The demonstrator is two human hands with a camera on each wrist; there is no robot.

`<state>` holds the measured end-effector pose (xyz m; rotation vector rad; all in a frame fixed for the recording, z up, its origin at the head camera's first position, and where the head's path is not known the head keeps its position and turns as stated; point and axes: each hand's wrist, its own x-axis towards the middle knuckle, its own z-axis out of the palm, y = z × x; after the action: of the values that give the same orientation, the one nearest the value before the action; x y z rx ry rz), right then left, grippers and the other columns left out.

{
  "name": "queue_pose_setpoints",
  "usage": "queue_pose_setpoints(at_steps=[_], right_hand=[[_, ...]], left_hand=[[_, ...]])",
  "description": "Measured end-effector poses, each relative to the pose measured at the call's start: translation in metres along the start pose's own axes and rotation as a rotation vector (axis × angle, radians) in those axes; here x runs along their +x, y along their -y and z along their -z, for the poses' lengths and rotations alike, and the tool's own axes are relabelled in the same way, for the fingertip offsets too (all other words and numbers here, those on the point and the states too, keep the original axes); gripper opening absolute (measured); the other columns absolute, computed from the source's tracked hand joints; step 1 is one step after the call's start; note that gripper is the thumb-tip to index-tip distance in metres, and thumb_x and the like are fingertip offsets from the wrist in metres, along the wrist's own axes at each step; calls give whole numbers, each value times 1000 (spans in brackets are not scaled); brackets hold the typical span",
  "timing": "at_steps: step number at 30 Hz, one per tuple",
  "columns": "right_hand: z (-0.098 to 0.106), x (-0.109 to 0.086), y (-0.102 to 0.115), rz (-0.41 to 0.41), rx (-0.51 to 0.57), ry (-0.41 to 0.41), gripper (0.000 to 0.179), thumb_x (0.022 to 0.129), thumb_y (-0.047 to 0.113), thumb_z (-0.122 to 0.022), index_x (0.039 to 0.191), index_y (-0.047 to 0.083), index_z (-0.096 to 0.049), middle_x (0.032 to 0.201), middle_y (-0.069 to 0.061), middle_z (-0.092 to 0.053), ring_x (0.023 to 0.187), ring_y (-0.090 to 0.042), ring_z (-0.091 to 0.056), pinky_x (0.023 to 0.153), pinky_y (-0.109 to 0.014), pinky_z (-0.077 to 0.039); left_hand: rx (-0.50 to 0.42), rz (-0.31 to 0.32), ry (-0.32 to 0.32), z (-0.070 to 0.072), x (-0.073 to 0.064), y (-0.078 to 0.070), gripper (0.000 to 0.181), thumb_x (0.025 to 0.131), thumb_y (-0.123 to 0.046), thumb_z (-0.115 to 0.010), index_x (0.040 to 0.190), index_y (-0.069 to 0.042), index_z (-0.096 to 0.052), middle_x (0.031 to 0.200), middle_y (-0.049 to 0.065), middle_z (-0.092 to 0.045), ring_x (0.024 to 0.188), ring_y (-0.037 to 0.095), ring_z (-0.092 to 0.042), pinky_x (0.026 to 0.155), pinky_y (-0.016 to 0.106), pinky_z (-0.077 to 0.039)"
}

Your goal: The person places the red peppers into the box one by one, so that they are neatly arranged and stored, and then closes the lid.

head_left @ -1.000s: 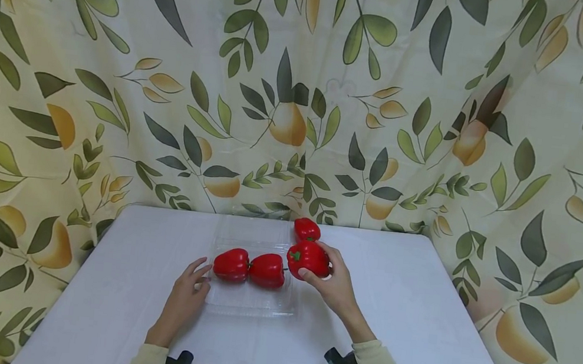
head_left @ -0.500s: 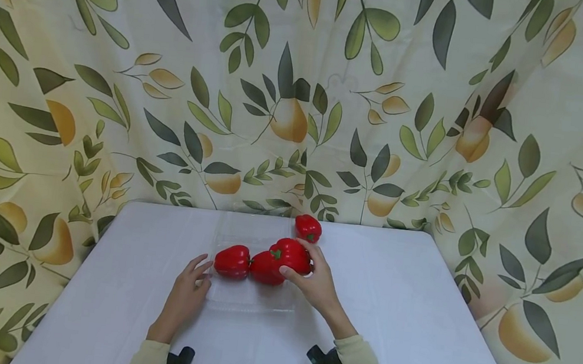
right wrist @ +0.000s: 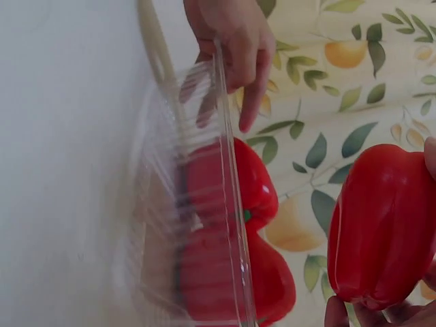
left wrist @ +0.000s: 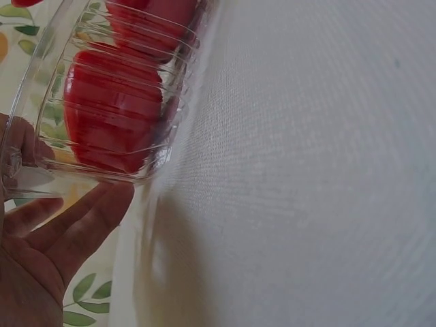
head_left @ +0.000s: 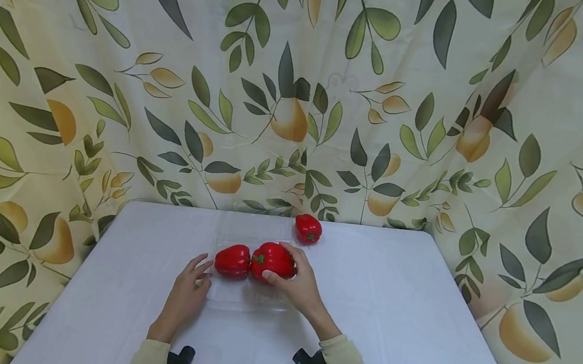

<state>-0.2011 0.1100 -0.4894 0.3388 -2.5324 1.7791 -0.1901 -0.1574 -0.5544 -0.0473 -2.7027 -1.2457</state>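
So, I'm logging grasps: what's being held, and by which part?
The right hand holds a red pepper by its body, not its stem; the left hand touches the clear container.

Arrangement of peppers, container and hands about the right-hand grip.
The right hand point(head_left: 303, 284) is holding the gripped pepper point(head_left: 273, 259) at its left, above the container point(head_left: 252, 299). Beneath the grip, inside the container, the covered pepper point(right wrist: 272, 286) is lying; to the grip's left, also inside, the end pepper point(head_left: 232, 260) is lying just beside it. Farther left, the left hand point(head_left: 191, 287) is resting at the container's left wall. Behind the grip, the lid point(head_left: 254, 228) is extending from the container's far side, while the far pepper point(head_left: 308, 229), behind and slightly right, is lying on the table point(head_left: 396, 306) near the lid. Beyond the table, the curtain point(head_left: 382, 126) is hanging.
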Motion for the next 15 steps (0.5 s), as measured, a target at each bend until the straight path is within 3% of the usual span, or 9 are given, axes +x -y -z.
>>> queue_pose_setpoints(at_steps=[15], right_hand=[[-23, -3, 4, -7, 62, 55, 76, 77, 29, -82, 143, 26, -44, 142, -1, -48, 132, -27, -45, 94, -47, -57]], left_hand=[[-14, -15, 1, 0, 1, 3, 41, 95, -11, -56, 135, -5, -58, 151, 8, -44, 111, 27, -68, 94, 42, -56]])
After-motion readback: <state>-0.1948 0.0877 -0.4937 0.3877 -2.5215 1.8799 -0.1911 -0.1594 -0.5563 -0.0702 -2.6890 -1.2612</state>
